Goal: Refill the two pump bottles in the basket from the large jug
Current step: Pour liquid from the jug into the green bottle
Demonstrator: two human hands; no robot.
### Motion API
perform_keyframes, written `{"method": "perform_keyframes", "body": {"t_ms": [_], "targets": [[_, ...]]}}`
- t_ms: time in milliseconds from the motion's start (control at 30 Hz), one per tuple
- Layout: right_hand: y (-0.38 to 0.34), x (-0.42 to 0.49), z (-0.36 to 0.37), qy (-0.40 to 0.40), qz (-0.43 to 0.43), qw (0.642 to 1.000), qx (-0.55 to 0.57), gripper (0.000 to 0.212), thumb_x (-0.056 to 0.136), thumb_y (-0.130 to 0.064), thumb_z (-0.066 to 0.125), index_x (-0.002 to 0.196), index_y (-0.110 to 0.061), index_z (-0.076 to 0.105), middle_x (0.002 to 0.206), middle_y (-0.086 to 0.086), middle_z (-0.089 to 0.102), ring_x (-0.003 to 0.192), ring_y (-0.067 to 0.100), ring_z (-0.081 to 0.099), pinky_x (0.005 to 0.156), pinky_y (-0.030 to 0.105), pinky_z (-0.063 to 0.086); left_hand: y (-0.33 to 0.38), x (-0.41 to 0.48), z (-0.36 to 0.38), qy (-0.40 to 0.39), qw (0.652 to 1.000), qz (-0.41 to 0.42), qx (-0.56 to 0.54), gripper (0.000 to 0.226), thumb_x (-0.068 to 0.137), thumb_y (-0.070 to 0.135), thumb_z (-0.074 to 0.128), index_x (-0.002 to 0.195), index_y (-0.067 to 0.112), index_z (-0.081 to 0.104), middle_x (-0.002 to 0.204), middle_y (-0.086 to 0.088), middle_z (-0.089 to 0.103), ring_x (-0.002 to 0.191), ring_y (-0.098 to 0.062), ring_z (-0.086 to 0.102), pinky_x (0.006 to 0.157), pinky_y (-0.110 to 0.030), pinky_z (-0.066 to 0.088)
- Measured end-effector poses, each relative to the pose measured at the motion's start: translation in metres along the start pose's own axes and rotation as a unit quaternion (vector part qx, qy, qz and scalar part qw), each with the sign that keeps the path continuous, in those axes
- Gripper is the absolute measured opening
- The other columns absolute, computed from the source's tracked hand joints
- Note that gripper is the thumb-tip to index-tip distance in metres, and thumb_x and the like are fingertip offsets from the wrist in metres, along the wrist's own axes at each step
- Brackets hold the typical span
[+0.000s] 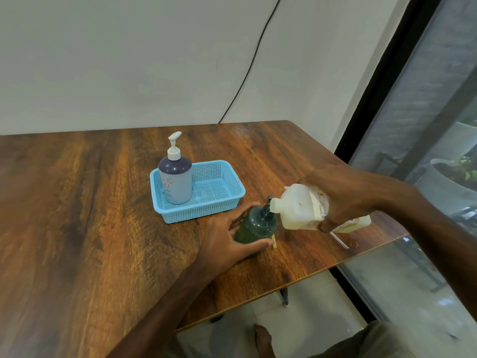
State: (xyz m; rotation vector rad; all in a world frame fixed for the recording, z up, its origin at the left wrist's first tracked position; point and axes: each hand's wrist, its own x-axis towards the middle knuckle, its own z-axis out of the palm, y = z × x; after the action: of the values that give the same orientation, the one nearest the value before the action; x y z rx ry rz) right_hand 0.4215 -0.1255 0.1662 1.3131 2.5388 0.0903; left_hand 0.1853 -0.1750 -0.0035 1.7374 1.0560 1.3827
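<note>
Head view, step: pouring from the large jug point(307, 208) into the green bottle point(255, 226), centre right of frame, on the wooden table point(90, 215) in front of the blue basket point(229, 200).
Technique (judgement): keep the spout right over the bottle mouth, tilt slowly, and stop before it overflows; the opening is narrow.
Left hand point(227, 241): fingers curled round the green bottle's side, steadying it upright.
Right hand point(343, 200): clamped over the jug body, forearm entering from the right edge; jug tipped nearly horizontal, spout touching the bottle mouth.
Second pump bottle point(175, 180): stands in the basket's left end, pump on.
Fill level: cannot tell through the dark plastic.
</note>
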Motion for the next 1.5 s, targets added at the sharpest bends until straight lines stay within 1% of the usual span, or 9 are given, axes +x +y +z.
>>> {"method": "perform_keyframes", "body": {"t_ms": [167,267,367,500,600,767,1000,1167,1500], "targets": [[0.000,-0.001,0.000,-0.002,0.003,1.000,0.019,0.086,0.067,-0.055,0.084,0.139,-0.032,0.045,0.124,-0.009,0.053,0.107,0.008,0.047,0.087,0.022,0.042,0.001,0.000,0.000,-0.001,1.000,0.001,0.005,0.077,0.070,0.023,0.098,0.135,0.040,0.059,0.127,0.031,0.068,0.126,-0.002,0.065,0.101,-0.021,0.055],[-0.001,-0.001,-0.001,-0.002,0.003,1.000,0.016,0.085,0.067,-0.054,0.084,0.139,-0.031,0.045,0.126,-0.008,0.054,0.108,0.009,0.049,0.090,0.024,0.045,0.000,0.000,0.000,0.001,1.000,0.000,0.005,0.078,0.070,0.023,0.098,0.137,0.035,0.060,0.128,0.026,0.069,0.126,-0.003,0.065,0.101,-0.023,0.056],[-0.002,-0.002,-0.003,-0.012,0.004,1.000,0.023,0.085,0.069,-0.051,0.085,0.140,-0.030,0.044,0.127,-0.007,0.053,0.108,0.008,0.047,0.087,0.021,0.042,0.000,0.000,0.001,0.004,1.000,0.001,0.006,0.077,0.070,0.023,0.098,0.136,0.035,0.060,0.128,0.023,0.070,0.125,-0.003,0.066,0.100,-0.024,0.057],[-0.004,-0.002,-0.004,-0.007,0.006,1.000,0.016,0.084,0.066,-0.053,0.085,0.138,-0.030,0.046,0.124,-0.007,0.055,0.108,0.010,0.050,0.092,0.027,0.048,0.000,0.000,0.000,0.003,1.000,-0.003,0.007,0.078,0.070,0.022,0.098,0.137,0.033,0.060,0.129,0.023,0.069,0.125,-0.003,0.066,0.100,-0.024,0.057],[-0.005,-0.002,-0.005,-0.013,0.005,1.000,0.012,0.085,0.068,-0.052,0.084,0.139,-0.030,0.044,0.124,-0.008,0.053,0.107,0.009,0.048,0.088,0.023,0.043,-0.001,0.000,0.000,0.004,1.000,-0.006,0.009,0.078,0.069,0.021,0.099,0.137,0.031,0.061,0.128,0.023,0.069,0.125,-0.002,0.065,0.100,-0.021,0.056],[-0.005,0.000,-0.006,-0.020,0.011,1.000,-0.006,0.088,0.067,-0.056,0.084,0.140,-0.028,0.044,0.123,-0.007,0.052,0.109,0.012,0.048,0.091,0.027,0.045,-0.003,0.000,0.000,0.002,1.000,-0.017,0.008,0.080,0.070,0.024,0.098,0.141,0.020,0.063,0.131,0.017,0.070,0.125,-0.003,0.065,0.101,-0.023,0.057],[-0.005,-0.001,-0.008,-0.020,0.004,1.000,0.005,0.085,0.069,-0.051,0.085,0.140,-0.029,0.044,0.127,-0.007,0.053,0.111,0.010,0.048,0.089,0.022,0.041,-0.001,-0.001,-0.001,0.000,1.000,-0.022,0.007,0.079,0.070,0.024,0.098,0.141,0.021,0.063,0.130,0.019,0.069,0.125,-0.001,0.065,0.100,-0.022,0.056],[-0.006,-0.002,-0.008,-0.023,0.007,1.000,0.007,0.087,0.070,-0.051,0.085,0.142,-0.028,0.042,0.130,-0.005,0.053,0.114,0.011,0.049,0.095,0.025,0.045,0.001,0.000,-0.001,-0.005,1.000,-0.024,0.002,0.077,0.071,0.022,0.097,0.140,0.025,0.062,0.129,0.021,0.068,0.125,0.000,0.064,0.100,-0.019,0.055],[-0.008,-0.002,-0.010,-0.027,0.007,0.999,0.015,0.084,0.069,-0.051,0.085,0.139,-0.029,0.044,0.126,-0.007,0.053,0.111,0.011,0.050,0.094,0.027,0.048,-0.002,0.000,-0.001,-0.005,1.000,-0.027,0.001,0.080,0.071,0.020,0.098,0.142,0.018,0.062,0.131,0.019,0.068,0.125,0.002,0.064,0.100,-0.018,0.055]]}}
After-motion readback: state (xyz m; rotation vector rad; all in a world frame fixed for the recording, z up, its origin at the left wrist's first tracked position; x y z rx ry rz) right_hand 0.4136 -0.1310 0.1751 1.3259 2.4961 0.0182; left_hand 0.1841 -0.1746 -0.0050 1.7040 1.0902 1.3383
